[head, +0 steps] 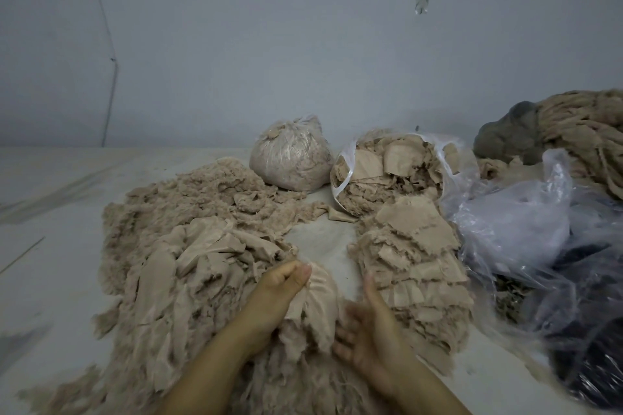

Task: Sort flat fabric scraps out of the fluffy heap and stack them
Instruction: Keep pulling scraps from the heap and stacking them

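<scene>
From the head camera, two bare hands are reaching in from the bottom centre of the frame. The left hand (279,293) is gripping one beige fabric scrap (315,300), its fingers curled into a fist with the thumb pressing the gathered cloth, just below centre. The right hand (365,330) is sitting just right of that scrap with its fingers loosely spread and the thumb pointing up; it is blurred, and it is holding nothing that can be made out.

One fluffy heap (188,212) of beige fibre and crumpled strips is spreading over the left and centre of the pale floor (50,263). One stack of flat scraps (414,266) is lying right of centre, just beside the right hand, its layers overlapping like shingles.

Behind, two filled clear bags are standing near the grey wall (303,44): a tied bag (291,155) of fluff at centre, and an open bag (394,172) of flat pieces to its right, touching the far end of the stack. At the right edge, loose clear plastic sheeting (526,222) is lying crumpled over something dark, and a coil of thick beige rope (586,135) is resting beside one grey bundle (509,135) in the upper right.

No brand, label or writing is readable anywhere.
</scene>
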